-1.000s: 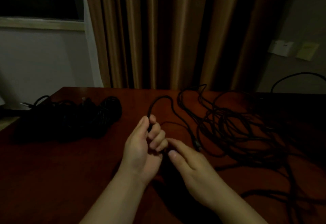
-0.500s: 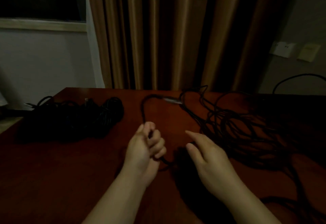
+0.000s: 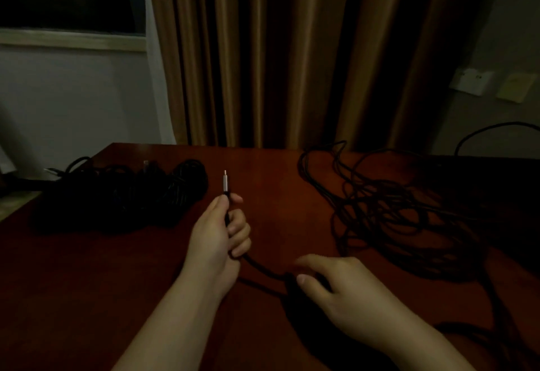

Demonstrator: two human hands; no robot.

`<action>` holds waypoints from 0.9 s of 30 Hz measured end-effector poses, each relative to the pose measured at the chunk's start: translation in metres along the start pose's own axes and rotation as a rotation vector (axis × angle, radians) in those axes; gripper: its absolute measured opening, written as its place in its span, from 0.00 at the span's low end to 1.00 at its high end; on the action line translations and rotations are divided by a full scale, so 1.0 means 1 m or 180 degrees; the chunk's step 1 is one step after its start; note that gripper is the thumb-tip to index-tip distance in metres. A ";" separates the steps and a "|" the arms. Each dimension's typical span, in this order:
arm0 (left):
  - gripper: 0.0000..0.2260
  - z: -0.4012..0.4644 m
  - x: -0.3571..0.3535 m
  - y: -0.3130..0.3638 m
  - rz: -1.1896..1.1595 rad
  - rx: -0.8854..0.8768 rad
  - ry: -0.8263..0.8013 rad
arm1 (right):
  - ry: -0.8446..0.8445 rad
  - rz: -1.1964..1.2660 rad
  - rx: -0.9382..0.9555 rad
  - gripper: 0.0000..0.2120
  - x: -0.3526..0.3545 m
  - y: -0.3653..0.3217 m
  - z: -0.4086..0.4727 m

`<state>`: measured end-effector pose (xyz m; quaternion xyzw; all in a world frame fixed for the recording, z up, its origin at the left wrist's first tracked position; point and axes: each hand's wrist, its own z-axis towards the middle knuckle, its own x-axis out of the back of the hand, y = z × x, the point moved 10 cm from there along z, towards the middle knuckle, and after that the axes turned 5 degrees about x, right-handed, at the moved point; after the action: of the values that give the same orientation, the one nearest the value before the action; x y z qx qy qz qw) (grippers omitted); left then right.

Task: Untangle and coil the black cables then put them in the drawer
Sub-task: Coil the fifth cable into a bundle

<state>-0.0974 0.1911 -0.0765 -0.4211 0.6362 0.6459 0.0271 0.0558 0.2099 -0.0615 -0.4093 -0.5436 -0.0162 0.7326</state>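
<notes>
Coiling start judged in hand: cable (image 3: 263, 268) is gripped near its plug (image 3: 225, 183) by curled left hand (image 3: 217, 242). Right hand (image 3: 342, 288) is held loose beside left hand, grasping nothing. Tangled pile (image 3: 394, 209) lies right of left hand. Next: slack to be drawn, looped.

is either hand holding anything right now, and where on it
The left hand grips a black cable just below its silver plug, which sticks up above the fingers. The right hand holds nothing; its fingers are spread over the table.
</notes>
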 end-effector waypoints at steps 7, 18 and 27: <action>0.13 0.005 0.021 0.024 0.1752 -0.0500 0.0605 | 0.0285 -0.0396 0.0176 0.10 0.019 -0.010 -0.003; 0.13 -0.056 -0.079 -0.064 0.2318 0.0765 -0.2013 | 0.2240 0.0480 0.0581 0.08 0.075 0.010 -0.017; 0.14 -0.061 -0.070 -0.074 0.2347 0.1367 -0.2228 | 0.1830 0.0539 0.0338 0.27 0.060 0.012 -0.008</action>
<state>0.0210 0.1883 -0.0855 0.0845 0.8120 0.5697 0.0942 0.0924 0.2386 -0.0202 -0.3929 -0.2781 -0.0418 0.8755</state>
